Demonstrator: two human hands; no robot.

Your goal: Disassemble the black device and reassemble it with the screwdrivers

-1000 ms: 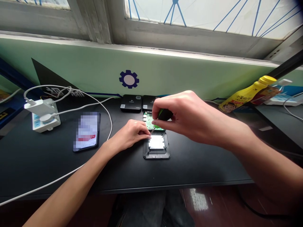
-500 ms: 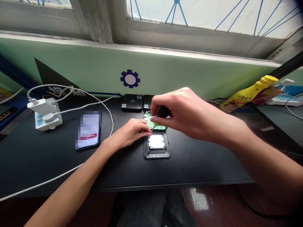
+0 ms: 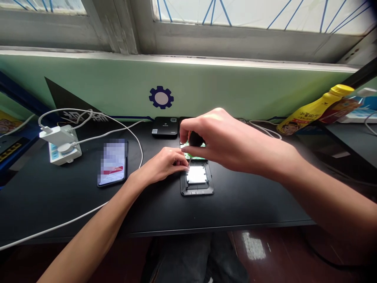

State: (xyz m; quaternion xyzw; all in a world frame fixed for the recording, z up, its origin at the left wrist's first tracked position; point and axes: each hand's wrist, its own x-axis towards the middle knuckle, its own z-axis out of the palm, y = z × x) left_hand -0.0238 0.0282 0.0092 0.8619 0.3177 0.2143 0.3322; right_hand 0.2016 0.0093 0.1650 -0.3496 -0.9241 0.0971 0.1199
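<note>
Green panelling (image 3: 206,86) backs a black table (image 3: 250,204) in the head view, where the right hand (image 3: 218,131) clenches its grip around a dark screwdriver (image 3: 196,139). On the wearer's side of that grip lies a black casing (image 3: 196,192); beneath it, a partly hidden circuit board (image 3: 185,145). Just beside, the left hand (image 3: 167,162) curls near the slanted shaft, its hold impossible to tell. Sideways pressure could make the tip slip, jabbing fingertips.

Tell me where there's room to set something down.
Widest free patch: the desk right of the case, this side of the right forearm. A smaller one lies between power strip, phone and near cable. It's crowded where left hand and right hand meet around the screwdriver, at the case's far side.
</note>
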